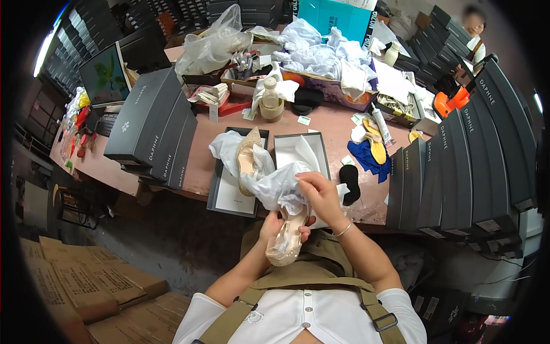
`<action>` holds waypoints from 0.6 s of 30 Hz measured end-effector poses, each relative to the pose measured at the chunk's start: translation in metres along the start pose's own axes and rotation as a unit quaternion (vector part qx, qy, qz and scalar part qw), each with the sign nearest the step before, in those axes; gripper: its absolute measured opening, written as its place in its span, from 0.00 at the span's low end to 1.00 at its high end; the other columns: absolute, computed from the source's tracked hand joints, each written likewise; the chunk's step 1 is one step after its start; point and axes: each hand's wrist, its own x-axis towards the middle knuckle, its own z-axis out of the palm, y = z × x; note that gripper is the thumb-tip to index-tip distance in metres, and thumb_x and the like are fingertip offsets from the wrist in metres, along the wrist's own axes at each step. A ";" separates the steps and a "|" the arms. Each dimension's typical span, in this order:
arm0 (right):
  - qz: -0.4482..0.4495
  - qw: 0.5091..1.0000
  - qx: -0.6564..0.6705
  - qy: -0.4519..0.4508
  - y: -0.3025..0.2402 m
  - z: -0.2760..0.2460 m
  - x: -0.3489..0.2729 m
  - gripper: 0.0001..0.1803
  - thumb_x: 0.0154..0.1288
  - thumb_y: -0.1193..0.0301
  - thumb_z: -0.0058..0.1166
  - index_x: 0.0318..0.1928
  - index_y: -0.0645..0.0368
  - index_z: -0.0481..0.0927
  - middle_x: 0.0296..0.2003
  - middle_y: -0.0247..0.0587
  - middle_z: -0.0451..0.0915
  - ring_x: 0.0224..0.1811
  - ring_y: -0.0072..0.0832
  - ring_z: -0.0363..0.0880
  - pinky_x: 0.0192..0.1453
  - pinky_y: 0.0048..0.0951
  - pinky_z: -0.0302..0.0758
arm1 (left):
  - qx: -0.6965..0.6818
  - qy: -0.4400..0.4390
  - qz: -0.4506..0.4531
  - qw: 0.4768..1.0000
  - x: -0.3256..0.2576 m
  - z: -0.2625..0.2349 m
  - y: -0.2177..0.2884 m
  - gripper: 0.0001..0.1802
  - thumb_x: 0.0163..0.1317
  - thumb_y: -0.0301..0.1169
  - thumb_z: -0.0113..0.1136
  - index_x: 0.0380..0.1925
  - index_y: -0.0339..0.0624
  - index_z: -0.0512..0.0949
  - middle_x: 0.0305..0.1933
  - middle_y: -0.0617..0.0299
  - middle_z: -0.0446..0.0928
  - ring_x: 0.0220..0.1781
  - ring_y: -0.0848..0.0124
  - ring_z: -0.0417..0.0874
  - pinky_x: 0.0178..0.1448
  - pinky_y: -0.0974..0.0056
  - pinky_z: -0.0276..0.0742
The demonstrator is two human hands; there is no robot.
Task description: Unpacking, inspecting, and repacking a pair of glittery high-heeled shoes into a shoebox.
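Observation:
My left hand (271, 227) is wrapped round a glittery gold flat shoe (285, 253), held just off the table's near edge with its toe toward me. White tissue paper (269, 182) spills from the shoe's heel end back over the table. My right hand (322, 198) is closed on the tissue, thumb and fingertips pinching it. Beyond, a matching gold flat shoe (246, 150) rests partly wrapped across an open dark shoebox (213, 195). Beside that shoebox lies a second open dark tray, perhaps its lid (327, 157), partly covered by paper.
Dark shoeboxes are stacked at the left (150, 123) and right (458, 166). At the back stands a carton heaped with crumpled tissue (326, 51). A bottle (270, 92), a blue cloth (366, 160) and a black pad (349, 183) lie around the workspace. Brown cartons (91, 281) sit lower left.

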 end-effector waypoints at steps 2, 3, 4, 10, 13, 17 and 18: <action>-0.087 0.994 -0.056 0.021 0.002 0.005 -0.005 0.07 0.65 0.76 0.51 0.40 0.64 0.80 0.42 0.39 0.81 0.40 0.27 0.80 0.49 0.25 0.74 | -0.033 -0.018 -0.010 0.999 -0.002 -0.002 0.000 0.37 0.66 0.62 0.34 0.59 0.42 0.66 0.48 0.40 0.71 0.29 0.61 0.71 0.33 0.54 0.79; 0.010 0.993 0.105 0.050 0.009 0.003 -0.002 0.07 0.65 0.76 0.51 0.41 0.64 0.80 0.42 0.40 0.81 0.39 0.26 0.80 0.47 0.24 0.74 | -0.050 -0.028 -0.015 0.998 -0.004 -0.003 0.001 0.38 0.65 0.63 0.34 0.59 0.42 0.65 0.48 0.40 0.71 0.29 0.61 0.71 0.33 0.55 0.79; 0.108 0.956 0.261 0.078 0.020 -0.002 0.002 0.07 0.65 0.76 0.52 0.42 0.63 0.80 0.41 0.40 0.81 0.39 0.25 0.80 0.45 0.24 0.75 | -0.100 -0.019 -0.058 0.993 -0.006 -0.004 0.002 0.40 0.64 0.65 0.35 0.59 0.42 0.65 0.52 0.41 0.69 0.30 0.62 0.69 0.35 0.57 0.76; 0.060 0.961 0.178 0.204 0.048 -0.024 0.040 0.05 0.66 0.74 0.52 0.38 0.61 0.80 0.36 0.37 0.80 0.35 0.24 0.79 0.41 0.24 0.76 | -0.029 -0.011 -0.039 0.999 -0.009 -0.014 -0.011 0.48 0.59 0.73 0.29 0.62 0.43 0.63 0.57 0.39 0.68 0.32 0.58 0.74 0.39 0.52 0.78; -0.045 0.972 -0.187 0.135 0.053 -0.037 0.062 0.05 0.62 0.76 0.50 0.31 0.61 0.79 0.34 0.41 0.79 0.34 0.32 0.79 0.40 0.31 0.76 | 0.029 0.000 -0.029 0.999 -0.018 -0.014 -0.014 0.53 0.55 0.76 0.24 0.62 0.43 0.63 0.55 0.40 0.70 0.36 0.53 0.79 0.42 0.46 0.80; -0.133 0.876 -0.428 -0.177 0.140 -0.016 0.052 0.04 0.52 0.76 0.49 0.27 0.60 0.78 0.33 0.49 0.77 0.38 0.46 0.77 0.43 0.41 0.75 | 0.149 0.032 0.036 0.988 -0.021 -0.002 -0.001 0.51 0.57 0.74 0.23 0.64 0.43 0.61 0.47 0.44 0.75 0.35 0.56 0.79 0.40 0.47 0.81; -0.111 0.866 -0.448 -0.193 0.145 -0.008 0.047 0.04 0.53 0.76 0.49 0.28 0.60 0.78 0.33 0.49 0.77 0.38 0.46 0.77 0.43 0.42 0.75 | 0.164 0.031 0.059 0.984 -0.021 0.004 0.002 0.50 0.58 0.74 0.23 0.61 0.42 0.63 0.46 0.44 0.75 0.34 0.58 0.80 0.39 0.49 0.82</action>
